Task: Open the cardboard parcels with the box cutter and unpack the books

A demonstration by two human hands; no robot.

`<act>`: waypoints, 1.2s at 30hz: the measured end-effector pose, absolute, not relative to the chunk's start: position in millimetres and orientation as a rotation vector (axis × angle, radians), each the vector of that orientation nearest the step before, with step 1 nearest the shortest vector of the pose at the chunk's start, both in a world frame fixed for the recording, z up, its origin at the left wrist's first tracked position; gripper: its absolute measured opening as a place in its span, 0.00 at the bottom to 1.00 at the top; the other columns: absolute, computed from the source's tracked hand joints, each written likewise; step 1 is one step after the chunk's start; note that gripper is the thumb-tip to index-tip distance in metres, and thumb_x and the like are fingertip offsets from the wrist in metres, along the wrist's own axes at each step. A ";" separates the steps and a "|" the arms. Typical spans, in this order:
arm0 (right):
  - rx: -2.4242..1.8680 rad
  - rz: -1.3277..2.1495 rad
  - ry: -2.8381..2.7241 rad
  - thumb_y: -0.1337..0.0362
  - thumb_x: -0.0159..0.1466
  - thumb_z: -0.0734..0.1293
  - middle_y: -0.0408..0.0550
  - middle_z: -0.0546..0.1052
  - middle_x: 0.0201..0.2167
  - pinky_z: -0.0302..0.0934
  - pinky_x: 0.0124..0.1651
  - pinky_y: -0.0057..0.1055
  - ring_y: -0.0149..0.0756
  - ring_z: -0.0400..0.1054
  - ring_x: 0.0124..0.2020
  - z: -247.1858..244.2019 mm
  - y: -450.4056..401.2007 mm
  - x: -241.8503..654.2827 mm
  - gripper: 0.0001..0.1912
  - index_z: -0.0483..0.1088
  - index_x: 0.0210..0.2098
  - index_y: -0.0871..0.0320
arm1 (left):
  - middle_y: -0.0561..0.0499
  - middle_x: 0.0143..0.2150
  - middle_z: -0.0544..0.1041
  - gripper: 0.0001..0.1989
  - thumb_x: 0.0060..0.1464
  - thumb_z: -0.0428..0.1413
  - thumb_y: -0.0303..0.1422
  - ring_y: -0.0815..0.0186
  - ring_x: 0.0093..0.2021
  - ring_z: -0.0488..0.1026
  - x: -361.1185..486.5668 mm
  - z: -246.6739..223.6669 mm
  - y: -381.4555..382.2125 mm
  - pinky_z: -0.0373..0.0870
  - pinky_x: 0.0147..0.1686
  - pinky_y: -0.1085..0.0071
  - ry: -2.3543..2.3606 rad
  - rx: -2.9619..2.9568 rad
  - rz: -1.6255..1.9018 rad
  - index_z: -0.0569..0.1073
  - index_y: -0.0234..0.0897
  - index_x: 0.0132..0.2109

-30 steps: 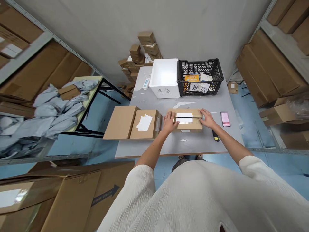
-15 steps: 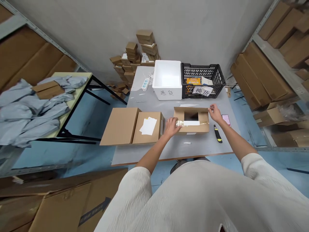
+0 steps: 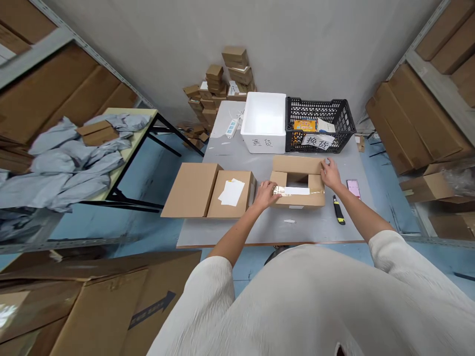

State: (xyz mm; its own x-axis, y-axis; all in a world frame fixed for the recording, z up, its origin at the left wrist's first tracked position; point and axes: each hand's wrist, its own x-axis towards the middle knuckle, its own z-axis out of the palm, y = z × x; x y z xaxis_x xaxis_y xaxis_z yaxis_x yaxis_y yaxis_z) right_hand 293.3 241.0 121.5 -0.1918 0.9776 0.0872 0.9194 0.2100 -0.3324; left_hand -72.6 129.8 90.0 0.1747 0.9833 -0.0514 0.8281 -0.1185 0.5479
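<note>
A partly opened cardboard box (image 3: 304, 200) lies on the grey table in front of me, with clear tape and a white label (image 3: 297, 191) along its front flap. Its back flap (image 3: 297, 163) is lifted, and a dark gap shows in the middle. My left hand (image 3: 265, 194) grips the box's left side, thumb on the taped front flap. At the back right corner my right hand (image 3: 330, 174) is closed on the raised back flap. To the right of the box are a black and yellow utility knife (image 3: 338, 210) and a phone (image 3: 354, 188).
Two more cardboard boxes (image 3: 191, 190) stand to the left, one with white paper slips (image 3: 232, 192) on top. A white foam bin (image 3: 263, 143) and a black plastic crate (image 3: 343, 138) are behind. Grey parcels (image 3: 55, 165) cover a side table. Shelves flank both sides.
The back flap has tilted further back, showing more of its face. My right hand has moved from above the corner onto the flap. My left hand keeps its place on the box.
</note>
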 end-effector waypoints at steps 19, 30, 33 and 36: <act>-2.027 0.618 -2.638 0.39 0.70 0.65 0.66 0.52 0.82 0.55 0.72 0.62 0.70 0.53 0.76 137.8 247.0 269.4 0.43 0.62 0.74 0.59 | 0.41 0.62 0.78 0.20 0.65 0.61 0.36 0.49 0.65 0.73 -87.3 148.7 67.0 0.69 0.64 0.53 1.334 2.193 0.418 0.75 0.42 0.63; -2.206 0.523 -2.511 0.34 0.65 0.68 0.70 0.35 0.85 0.39 0.79 0.65 0.67 0.32 0.84 114.5 229.0 248.0 0.64 0.37 0.84 0.61 | 0.36 0.71 0.73 0.42 0.57 0.69 0.31 0.45 0.80 0.57 -45.8 141.9 78.9 0.47 0.77 0.41 1.021 2.765 -0.206 0.66 0.44 0.75; -2.224 0.544 -2.485 0.38 0.66 0.69 0.69 0.34 0.86 0.39 0.79 0.65 0.65 0.32 0.85 113.3 229.3 245.9 0.62 0.36 0.84 0.60 | 0.33 0.72 0.71 0.44 0.56 0.71 0.38 0.42 0.79 0.58 -55.9 155.2 72.9 0.51 0.76 0.43 1.199 2.755 -0.125 0.65 0.42 0.76; -2.236 0.608 -2.448 0.42 0.66 0.68 0.67 0.35 0.86 0.40 0.80 0.64 0.64 0.32 0.85 117.1 231.9 246.5 0.59 0.38 0.84 0.60 | 0.32 0.74 0.68 0.49 0.55 0.73 0.44 0.37 0.79 0.57 -70.9 165.0 61.8 0.51 0.76 0.42 1.457 2.658 -0.056 0.63 0.42 0.78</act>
State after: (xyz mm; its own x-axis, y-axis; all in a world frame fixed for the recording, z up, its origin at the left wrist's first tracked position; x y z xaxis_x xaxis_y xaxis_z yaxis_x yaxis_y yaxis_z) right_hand 246.5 231.9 117.1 -0.1051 0.9099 -0.4013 0.9919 0.0670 -0.1077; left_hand -70.9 61.8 165.0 0.5388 0.8382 -0.0849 0.8422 -0.5334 0.0787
